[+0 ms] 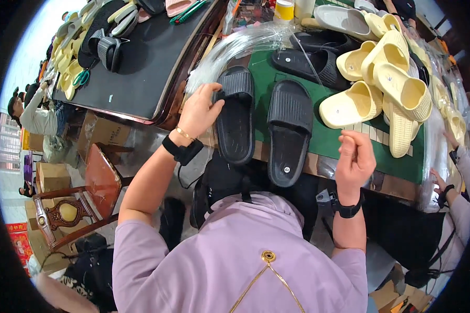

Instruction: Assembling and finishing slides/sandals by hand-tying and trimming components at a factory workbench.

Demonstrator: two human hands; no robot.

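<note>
Two black slide slippers lie side by side at the table's near edge, toes away from me: a left slipper [235, 128] and a right slipper [290, 151] with a small round white sticker on its heel. My left hand [197, 110] is at the left slipper's strap, fingers bent and thumb apart, fingertips at the strap's edge without gripping it. Above the table edge, to the right of the pair, my right hand [356, 160] is raised with its fingertips pinched together. Whatever it may hold is too small to make out.
Cream slippers [350, 107] pile up at the right, with more black slippers [310, 65] and a grey slipper [344, 22] behind. Clear plastic bags [230, 47] lie at the back. A black-topped table [146, 68] and wooden chair [89, 193] stand left; other people work on both sides.
</note>
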